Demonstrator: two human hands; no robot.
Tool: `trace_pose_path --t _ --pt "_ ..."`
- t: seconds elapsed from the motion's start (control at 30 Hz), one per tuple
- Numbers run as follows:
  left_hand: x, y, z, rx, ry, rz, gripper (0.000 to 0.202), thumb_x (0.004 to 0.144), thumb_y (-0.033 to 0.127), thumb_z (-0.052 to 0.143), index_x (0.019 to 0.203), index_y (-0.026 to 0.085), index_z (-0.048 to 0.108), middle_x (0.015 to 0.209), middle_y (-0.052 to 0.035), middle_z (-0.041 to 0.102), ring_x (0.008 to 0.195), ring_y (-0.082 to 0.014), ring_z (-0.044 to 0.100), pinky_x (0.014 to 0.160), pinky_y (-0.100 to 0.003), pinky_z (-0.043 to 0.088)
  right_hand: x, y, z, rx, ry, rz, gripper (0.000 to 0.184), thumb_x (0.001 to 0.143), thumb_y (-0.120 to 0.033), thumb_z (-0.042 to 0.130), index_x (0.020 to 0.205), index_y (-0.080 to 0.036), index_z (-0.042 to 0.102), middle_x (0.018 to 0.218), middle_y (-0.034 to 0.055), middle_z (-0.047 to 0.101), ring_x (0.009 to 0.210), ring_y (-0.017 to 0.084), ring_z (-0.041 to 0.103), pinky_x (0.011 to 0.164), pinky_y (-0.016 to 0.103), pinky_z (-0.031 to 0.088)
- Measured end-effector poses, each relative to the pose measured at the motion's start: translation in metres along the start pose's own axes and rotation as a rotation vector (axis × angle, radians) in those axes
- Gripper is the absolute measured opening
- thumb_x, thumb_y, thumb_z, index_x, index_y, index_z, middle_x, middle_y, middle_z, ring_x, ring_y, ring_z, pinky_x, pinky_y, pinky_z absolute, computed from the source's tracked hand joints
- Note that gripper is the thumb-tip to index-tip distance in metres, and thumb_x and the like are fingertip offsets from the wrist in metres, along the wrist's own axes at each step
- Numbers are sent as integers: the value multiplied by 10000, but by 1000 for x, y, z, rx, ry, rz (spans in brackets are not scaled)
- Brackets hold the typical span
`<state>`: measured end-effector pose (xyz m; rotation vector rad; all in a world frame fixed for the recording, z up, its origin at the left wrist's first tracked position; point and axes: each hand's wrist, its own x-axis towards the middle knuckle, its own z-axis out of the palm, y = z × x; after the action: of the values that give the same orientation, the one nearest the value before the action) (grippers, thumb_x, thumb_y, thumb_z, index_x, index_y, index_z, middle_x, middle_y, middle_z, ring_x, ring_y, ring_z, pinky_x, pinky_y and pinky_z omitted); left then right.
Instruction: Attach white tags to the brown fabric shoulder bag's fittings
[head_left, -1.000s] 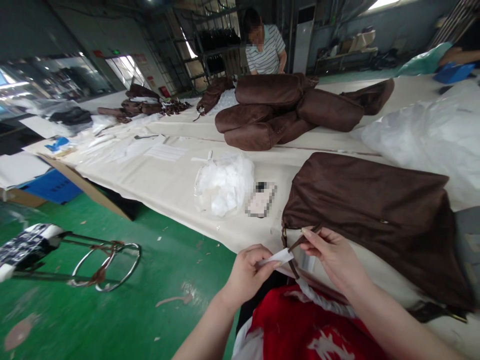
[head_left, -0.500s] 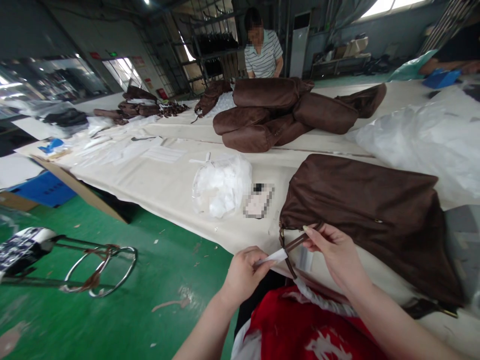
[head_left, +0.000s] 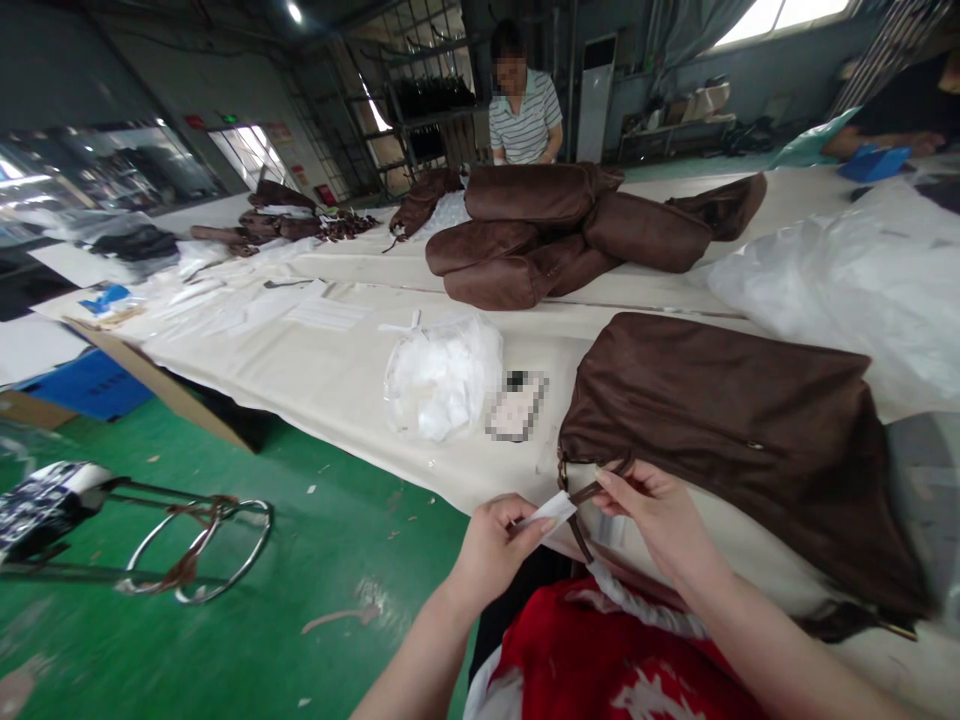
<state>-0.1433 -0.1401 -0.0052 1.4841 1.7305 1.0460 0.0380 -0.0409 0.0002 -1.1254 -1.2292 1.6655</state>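
Note:
A large brown bag (head_left: 735, 430) lies on the cream-covered table (head_left: 330, 370) in front of me. My left hand (head_left: 491, 545) pinches a small white paper tag (head_left: 550, 510) at the bag's near left corner. My right hand (head_left: 660, 515) pinches the thin brown zipper strap (head_left: 592, 490) that hangs from a brass ring at that corner. Tag and strap touch between my two hands, right at the table's front edge.
A clear plastic bag of white pieces (head_left: 442, 375) and a phone (head_left: 516, 405) lie left of the brown bag. Stuffed brown bags (head_left: 570, 230) are piled farther back, where a person in a striped shirt (head_left: 525, 120) stands. Crumpled plastic sheeting (head_left: 847, 280) lies right. A metal stool (head_left: 150, 530) stands on the green floor.
Both hands have stayed at the bag's corner. The tag and the strap end have come closer together. My view has tilted slightly.

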Motion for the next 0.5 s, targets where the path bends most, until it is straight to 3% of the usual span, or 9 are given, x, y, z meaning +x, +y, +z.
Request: trace_pose_path --t 0.2,0.37,0.5 --pt "8 6 7 9 12 -18 251 822 372 618 702 158 671 649 3 579 610 -103 495 554 -201 342 -1 13 4 -124 -133 12 338 608 -491 786 693 -173 709 606 12 630 571 143 527 544 260 405" --pt "5 2 4 -27 -29 -31 292 846 405 581 754 152 694 681 -12 588 628 -115 502 571 -214 364 0 2 -7 54 -122 107 389 733 -547 678 666 -168 630 461 -62 405 419 81 300 411 240 220" --pt "2 9 1 -64 -116 -5 336 893 400 510 760 144 682 680 -12 561 630 -114 490 570 -213 367 1 -2 -6 166 -105 171 382 685 -494 748 605 -173 555 547 -34 511 472 86 417 434 219 283"
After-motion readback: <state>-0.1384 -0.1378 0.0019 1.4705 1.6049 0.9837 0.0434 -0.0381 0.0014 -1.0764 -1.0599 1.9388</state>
